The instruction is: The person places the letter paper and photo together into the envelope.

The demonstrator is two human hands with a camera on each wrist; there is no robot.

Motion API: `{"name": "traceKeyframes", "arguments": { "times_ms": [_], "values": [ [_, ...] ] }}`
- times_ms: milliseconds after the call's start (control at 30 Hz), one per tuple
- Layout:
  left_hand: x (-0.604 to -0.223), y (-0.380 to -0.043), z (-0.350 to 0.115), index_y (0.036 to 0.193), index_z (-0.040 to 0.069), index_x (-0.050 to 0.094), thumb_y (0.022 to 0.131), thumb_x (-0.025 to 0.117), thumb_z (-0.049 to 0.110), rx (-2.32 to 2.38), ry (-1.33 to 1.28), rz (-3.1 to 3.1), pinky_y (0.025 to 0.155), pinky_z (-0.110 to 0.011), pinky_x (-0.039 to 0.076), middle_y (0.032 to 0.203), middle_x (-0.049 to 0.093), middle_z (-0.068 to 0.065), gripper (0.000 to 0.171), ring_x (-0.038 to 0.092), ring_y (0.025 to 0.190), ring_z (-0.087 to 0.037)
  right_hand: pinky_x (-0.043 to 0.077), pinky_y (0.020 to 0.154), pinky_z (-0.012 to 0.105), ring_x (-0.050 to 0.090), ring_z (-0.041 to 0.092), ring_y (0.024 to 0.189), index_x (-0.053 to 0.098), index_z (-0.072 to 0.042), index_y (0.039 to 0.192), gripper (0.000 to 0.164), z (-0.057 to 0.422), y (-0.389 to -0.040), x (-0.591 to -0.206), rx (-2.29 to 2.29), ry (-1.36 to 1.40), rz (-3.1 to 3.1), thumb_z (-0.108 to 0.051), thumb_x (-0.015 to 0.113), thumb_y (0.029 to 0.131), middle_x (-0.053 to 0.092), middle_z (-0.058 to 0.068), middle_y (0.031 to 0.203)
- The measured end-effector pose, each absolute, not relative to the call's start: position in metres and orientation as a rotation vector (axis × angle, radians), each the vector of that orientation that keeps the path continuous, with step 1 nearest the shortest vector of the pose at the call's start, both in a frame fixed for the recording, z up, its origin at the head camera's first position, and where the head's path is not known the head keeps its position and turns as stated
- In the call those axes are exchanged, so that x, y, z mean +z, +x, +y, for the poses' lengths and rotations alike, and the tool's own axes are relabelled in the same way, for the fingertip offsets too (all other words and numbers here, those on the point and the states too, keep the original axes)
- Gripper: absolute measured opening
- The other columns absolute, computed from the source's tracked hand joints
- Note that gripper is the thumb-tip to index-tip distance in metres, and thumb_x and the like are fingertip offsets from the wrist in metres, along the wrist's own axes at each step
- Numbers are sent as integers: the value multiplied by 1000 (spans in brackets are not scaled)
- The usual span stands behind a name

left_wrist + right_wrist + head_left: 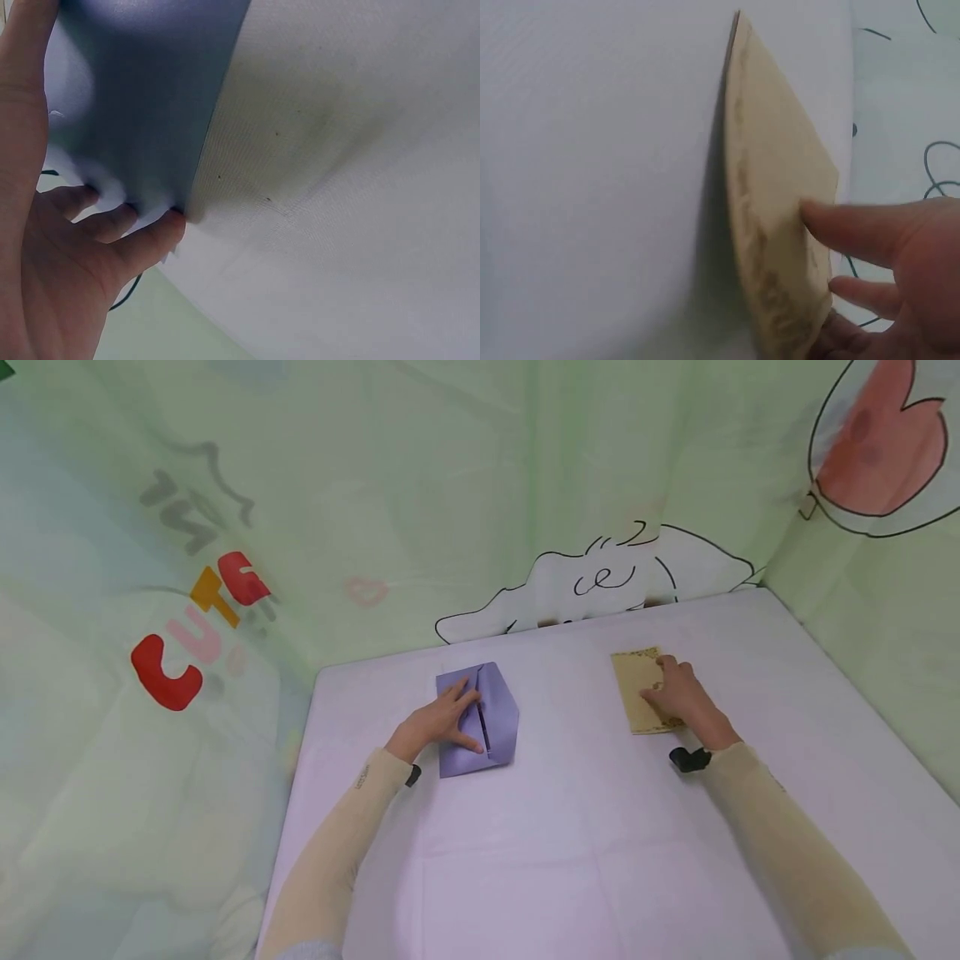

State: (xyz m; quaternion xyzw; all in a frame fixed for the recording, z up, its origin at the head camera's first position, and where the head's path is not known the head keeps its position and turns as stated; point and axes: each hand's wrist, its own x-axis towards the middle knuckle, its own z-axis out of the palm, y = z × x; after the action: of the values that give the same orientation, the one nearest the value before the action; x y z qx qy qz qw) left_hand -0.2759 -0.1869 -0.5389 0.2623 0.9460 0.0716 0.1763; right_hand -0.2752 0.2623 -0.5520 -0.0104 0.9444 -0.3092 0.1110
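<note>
A purple paper envelope [501, 714] lies on the table at centre left, its flap opened to the right and a dark slit along its mouth. My left hand [438, 720] rests on it with spread fingers; in the left wrist view the fingertips [177, 217] touch the envelope near its edge. To the right is a tan card [632, 685] with a brown ornamental border. My right hand [681, 695] pinches the card's right side. In the right wrist view its thumb [829, 221] lies on the card's face, other fingers are at the edge, and the card casts a shadow beside it.
A pale pinkish-white cloth covers the table [525, 877]. Behind it and at both sides hangs a light green printed curtain [420, 485] with cartoon drawings and coloured letters. A black wrist strap piece [690, 760] shows beside the right cuff.
</note>
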Motion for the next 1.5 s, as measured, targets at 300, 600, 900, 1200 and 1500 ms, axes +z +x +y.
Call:
{"name": "traceKeyframes", "arguments": {
  "times_ms": [300, 600, 900, 1200, 1500],
  "values": [
    [-538, -275, -188, 145, 24, 36, 71, 80, 68, 186, 727, 2676, 109, -54, 44, 168, 9, -19, 97, 22, 153, -38, 42, 97, 62, 47, 49, 121, 32, 4, 152, 49, 273, -271, -558, -1085, 14, 2809, -5, 29, 104, 42, 39, 140],
    [-540, -275, -188, 146, 25, 35, 70, 80, 69, 209, 714, 2677, 109, -56, 43, 169, 7, -18, 98, 20, 154, -38, 44, 93, 62, 49, 51, 122, 37, -1, 151, 48, 279, -270, -563, -1194, 59, 2833, -7, 35, 104, 47, 37, 137],
    [-541, -275, -189, 146, 25, 35, 71, 79, 68, 210, 725, 2675, 112, -54, 41, 168, 7, -19, 97, 20, 154, -40, 45, 86, 54, 52, 45, 113, 35, -2, 153, 50, 281, -273, -565, -1212, 112, 2809, -8, 39, 104, 50, 33, 132],
    [-542, -276, -190, 143, 23, 36, 72, 79, 67, 214, 759, 2679, 116, -51, 36, 167, 10, -23, 95, 23, 153, -39, 45, 80, 48, 51, 40, 103, 35, 0, 152, 48, 276, -271, -566, -1228, 132, 2817, -7, 38, 104, 50, 30, 125],
    [-544, -279, -191, 142, 23, 37, 71, 80, 67, 229, 759, 2679, 116, -51, 37, 167, 11, -23, 93, 23, 153, -39, 44, 82, 50, 53, 42, 106, 37, 1, 150, 48, 262, -269, -562, -1283, 101, 2831, -6, 38, 103, 51, 31, 124]
  ]
}}
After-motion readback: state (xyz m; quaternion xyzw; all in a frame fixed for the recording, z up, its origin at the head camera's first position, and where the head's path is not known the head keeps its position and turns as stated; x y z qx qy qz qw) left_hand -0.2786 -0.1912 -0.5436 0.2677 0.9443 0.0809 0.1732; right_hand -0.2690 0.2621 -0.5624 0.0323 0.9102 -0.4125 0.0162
